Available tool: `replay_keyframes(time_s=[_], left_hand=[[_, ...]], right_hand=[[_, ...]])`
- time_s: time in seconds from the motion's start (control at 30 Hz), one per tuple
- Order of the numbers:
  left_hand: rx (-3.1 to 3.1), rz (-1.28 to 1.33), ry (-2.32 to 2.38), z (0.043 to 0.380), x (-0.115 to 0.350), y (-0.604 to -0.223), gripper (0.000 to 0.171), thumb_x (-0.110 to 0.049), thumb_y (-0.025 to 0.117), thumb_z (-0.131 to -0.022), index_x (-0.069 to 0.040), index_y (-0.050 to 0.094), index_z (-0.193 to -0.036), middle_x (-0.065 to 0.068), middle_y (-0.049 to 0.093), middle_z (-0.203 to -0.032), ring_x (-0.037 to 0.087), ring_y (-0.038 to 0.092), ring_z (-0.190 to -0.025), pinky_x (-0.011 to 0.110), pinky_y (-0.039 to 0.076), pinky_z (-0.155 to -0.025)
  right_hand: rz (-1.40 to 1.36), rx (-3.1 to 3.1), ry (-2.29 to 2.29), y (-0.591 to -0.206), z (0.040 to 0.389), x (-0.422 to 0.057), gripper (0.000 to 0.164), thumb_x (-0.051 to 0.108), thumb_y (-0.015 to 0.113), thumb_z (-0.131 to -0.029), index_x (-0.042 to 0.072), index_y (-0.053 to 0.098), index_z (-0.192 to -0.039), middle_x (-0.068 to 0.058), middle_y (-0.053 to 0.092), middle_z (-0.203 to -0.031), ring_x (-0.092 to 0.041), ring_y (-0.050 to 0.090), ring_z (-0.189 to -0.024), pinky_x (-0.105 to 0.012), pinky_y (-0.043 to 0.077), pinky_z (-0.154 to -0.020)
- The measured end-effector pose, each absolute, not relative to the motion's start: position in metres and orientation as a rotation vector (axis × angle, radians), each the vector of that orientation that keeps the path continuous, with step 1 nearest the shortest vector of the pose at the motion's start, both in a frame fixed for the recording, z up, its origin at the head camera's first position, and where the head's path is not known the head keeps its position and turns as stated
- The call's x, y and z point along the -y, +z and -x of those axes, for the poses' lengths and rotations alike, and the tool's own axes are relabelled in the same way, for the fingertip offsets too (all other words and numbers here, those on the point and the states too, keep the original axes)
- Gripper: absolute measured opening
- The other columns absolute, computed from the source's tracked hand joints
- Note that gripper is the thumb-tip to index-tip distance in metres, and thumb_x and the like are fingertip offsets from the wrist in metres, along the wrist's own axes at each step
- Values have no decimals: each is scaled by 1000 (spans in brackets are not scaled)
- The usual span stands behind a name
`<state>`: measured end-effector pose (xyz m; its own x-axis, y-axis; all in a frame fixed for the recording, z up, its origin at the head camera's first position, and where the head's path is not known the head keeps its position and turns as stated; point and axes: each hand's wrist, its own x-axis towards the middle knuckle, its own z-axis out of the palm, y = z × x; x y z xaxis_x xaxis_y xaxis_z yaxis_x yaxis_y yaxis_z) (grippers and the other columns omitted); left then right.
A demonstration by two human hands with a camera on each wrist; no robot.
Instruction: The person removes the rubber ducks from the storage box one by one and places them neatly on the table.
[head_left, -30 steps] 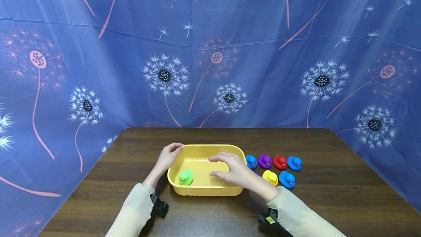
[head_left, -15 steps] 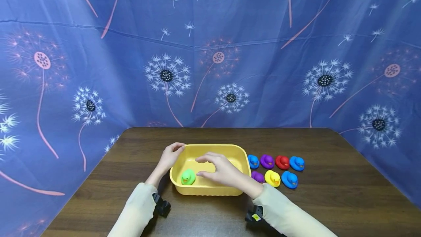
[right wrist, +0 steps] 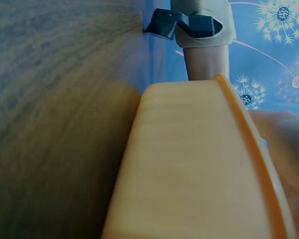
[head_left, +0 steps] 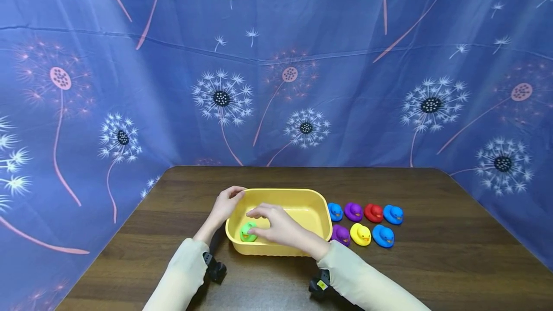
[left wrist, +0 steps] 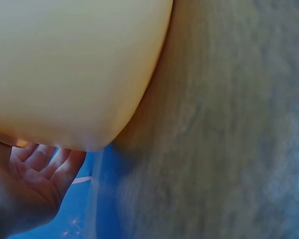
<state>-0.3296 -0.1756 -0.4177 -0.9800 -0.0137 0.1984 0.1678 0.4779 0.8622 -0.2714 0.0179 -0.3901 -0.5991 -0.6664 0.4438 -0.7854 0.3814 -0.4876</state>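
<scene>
A yellow plastic tub [head_left: 276,250] stands on the table. At its far left corner my left hand [head_left: 223,205] grips the rim; in the left wrist view, the fingers [left wrist: 65,172] lie against the outer wall [left wrist: 74,74]. Inside the tub at the left sits a green rubber duck [head_left: 247,231]. My right hand [head_left: 276,224] is over the tub with thumb and fingers spread apart, the thumb overlapping the duck's right side in the head view. From the right wrist, the tub's wall [right wrist: 189,164] hides the duck and most of that hand.
Two rows of rubber ducks stand right of the tub, among them a red duck [head_left: 373,213], a yellow duck [head_left: 360,234], a purple duck [head_left: 353,211] and a blue duck [head_left: 383,235]. A blue dandelion-print cloth [head_left: 358,85] hangs behind the wooden table [head_left: 453,253].
My right hand has moved left across the tub to the green duck, its fingers staying apart. The left hand has kept its place at the rim. The head view has shifted slightly.
</scene>
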Motion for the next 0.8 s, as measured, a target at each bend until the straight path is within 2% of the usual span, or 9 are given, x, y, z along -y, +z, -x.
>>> replay_keyframes(time_s=[0.43,0.8], left_hand=[[2537,126,-1537,331,175,-418,24,-19,54,-94,-6,66,-111,10,67,-102,22,60,-95,28,45,-78],[2538,113,-1537,329,175,-418,24,-20,53,-95,-6,65,-111,10,67,-101,21,60,-93,28,46,-75]], right_hand=[[-1222,2570,959,-399,277,-3,33,20,71,-83,4,66,-111,-7,67,-107,-21,63,-95,-24,49,-83],[-1233,2617,1012,-401,276,-1,35,17,77,-77,0,68,-106,-10,69,-102,-21,65,-88,-24,51,-77]])
